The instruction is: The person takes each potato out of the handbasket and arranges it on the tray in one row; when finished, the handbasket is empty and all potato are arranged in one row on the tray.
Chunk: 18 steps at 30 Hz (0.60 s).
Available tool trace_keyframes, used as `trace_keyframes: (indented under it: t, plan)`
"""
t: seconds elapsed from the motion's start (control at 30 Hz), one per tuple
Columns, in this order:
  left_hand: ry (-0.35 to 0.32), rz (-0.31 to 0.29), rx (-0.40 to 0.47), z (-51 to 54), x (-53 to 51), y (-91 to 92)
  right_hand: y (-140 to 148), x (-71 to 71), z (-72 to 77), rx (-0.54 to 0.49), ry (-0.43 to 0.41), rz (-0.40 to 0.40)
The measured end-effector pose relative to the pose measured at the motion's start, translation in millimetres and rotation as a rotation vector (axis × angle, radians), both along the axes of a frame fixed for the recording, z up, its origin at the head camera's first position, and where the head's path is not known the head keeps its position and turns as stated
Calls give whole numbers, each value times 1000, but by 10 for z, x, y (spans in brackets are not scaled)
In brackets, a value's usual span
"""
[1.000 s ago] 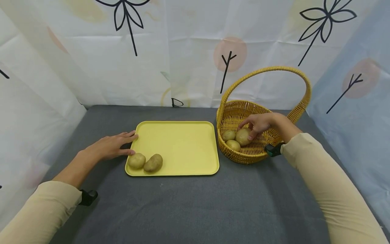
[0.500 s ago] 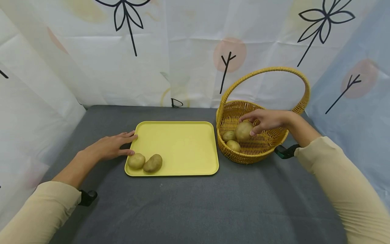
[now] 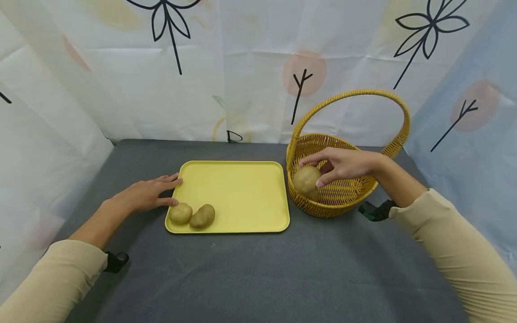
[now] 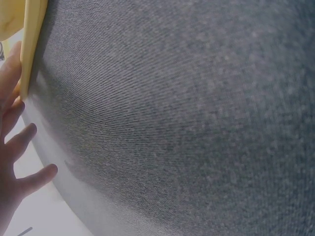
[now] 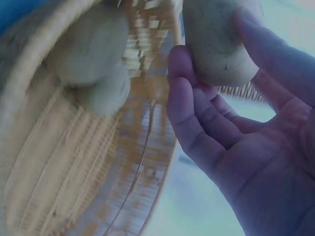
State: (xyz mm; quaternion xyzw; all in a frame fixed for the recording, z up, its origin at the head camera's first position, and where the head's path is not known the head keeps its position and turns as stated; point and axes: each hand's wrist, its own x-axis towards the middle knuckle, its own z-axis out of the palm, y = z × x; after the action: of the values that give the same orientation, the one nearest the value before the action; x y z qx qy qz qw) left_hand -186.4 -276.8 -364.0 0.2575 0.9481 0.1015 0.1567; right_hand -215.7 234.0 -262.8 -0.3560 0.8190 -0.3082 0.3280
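A white fabric curtain (image 3: 254,85) is hanging at twelve o'clock, a black line-drawn flower (image 3: 433,21) is showing at two, and flat dark-grey cloth (image 3: 258,278) is lying at six.

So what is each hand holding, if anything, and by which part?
The right hand pinches a potato by its sides; the left hand holds nothing, resting against the yellow tray.

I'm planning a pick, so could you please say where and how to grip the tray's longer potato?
Probably pinch the longer potato across its short width, coming from above and the right: it lies aslant on the yellow tray, its right side free, the rounder potato close by its left.
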Motion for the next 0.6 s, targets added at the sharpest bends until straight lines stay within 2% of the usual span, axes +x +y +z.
trace_keyframes:
  t: [0.13,0.3,0.4,0.6]
  plan:
    - [7,-3,-2,2,4,-6,-250,91,-20,-57,-37,75]
    - [7,0,-5,1,5,-19,-622,200,-124,-93,-8,185]
    - [2,8,-7,2,12,-24,-858,243,-239,-105,4,218]
    - [8,1,-17,-14,4,-22,-1306,298,-583,-129,-16,265]
